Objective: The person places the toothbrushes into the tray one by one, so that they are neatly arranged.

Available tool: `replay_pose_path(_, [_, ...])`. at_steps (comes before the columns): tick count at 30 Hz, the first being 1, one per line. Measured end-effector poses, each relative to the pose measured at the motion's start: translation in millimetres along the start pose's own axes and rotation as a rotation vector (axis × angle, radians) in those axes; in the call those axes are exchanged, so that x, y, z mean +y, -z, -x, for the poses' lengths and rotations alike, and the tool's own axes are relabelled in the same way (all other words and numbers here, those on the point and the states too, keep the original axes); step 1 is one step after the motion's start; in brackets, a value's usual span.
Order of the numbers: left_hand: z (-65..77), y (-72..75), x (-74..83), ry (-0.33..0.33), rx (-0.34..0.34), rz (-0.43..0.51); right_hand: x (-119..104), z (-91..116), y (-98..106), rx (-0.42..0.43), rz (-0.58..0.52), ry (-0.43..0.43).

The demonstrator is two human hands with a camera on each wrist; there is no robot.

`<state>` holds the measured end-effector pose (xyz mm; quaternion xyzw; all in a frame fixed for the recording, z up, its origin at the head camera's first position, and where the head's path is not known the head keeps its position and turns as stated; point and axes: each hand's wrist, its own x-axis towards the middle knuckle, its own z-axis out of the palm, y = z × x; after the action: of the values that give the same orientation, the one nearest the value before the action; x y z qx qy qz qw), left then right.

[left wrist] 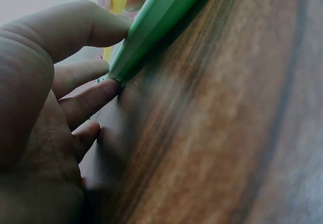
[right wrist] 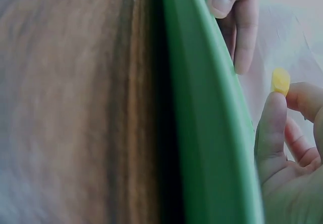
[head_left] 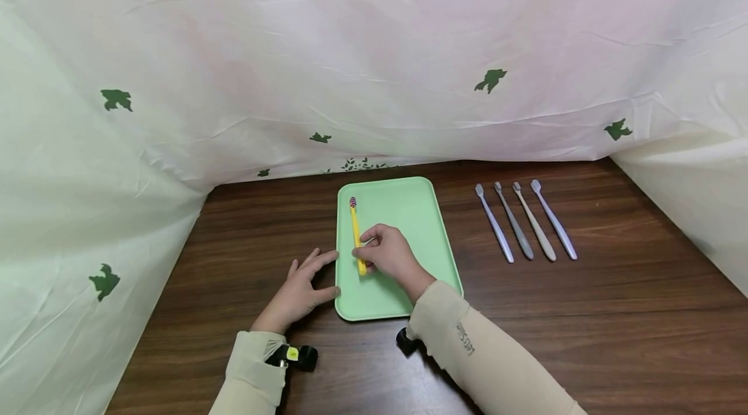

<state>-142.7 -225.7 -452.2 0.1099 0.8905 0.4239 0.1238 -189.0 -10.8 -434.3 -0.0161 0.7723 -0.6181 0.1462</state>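
A yellow toothbrush point(head_left: 355, 226) with purple-striped bristles is over the left part of a light green tray point(head_left: 403, 204). My right hand point(head_left: 388, 252) pinches its handle near the lower end between thumb and fingers. In the right wrist view the yellow handle end point(right wrist: 280, 80) shows above the thumb. My left hand point(head_left: 300, 291) touches the tray's left edge with thumb and fingertips, the fingers spread and fairly straight. The left wrist view shows the thumb point(left wrist: 91, 27) against the green rim. Whether the toothbrush touches the tray is hard to tell.
Right of the tray, several toothbrushes lie side by side on the dark wooden table point(head_left: 613, 311): a lavender one point(head_left: 495, 225), a grey one point(head_left: 514, 223), a beige one point(head_left: 534, 223) and another lavender one point(head_left: 555, 221). A patterned white cloth point(head_left: 403, 77) hangs behind.
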Motion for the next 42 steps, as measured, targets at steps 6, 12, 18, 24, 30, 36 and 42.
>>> replay_pose_path(6, [1.2,0.2,-0.3,-0.002,-0.002,0.004,1.9,0.8,-6.6,0.001,0.023,-0.022])
replay_pose_path(12, [2.0,-0.1,-0.6,0.003,0.004,0.006,2.2,0.2,-11.9,-0.005,0.011,-0.017])
replay_pose_path(18, [0.9,-0.2,-0.6,-0.005,0.002,0.005,2.5,-3.2,-17.5,-0.01,0.008,-0.009])
replay_pose_path(24, [-0.9,-0.6,0.1,-0.012,-0.004,0.004,1.2,-3.3,-21.7,-0.027,0.015,-0.005])
replay_pose_path(30, [-0.1,1.4,0.0,-0.009,-0.003,0.001,0.7,-4.7,-26.3,-0.049,0.066,-0.002])
replay_pose_path(36, [0.4,2.3,0.5,-0.015,0.0,0.005,-0.7,-4.5,-27.3,-0.068,0.167,0.025])
replay_pose_path(42, [0.3,1.6,0.9,-0.018,-0.003,0.004,-1.3,-4.0,-27.1,-0.075,0.171,0.021])
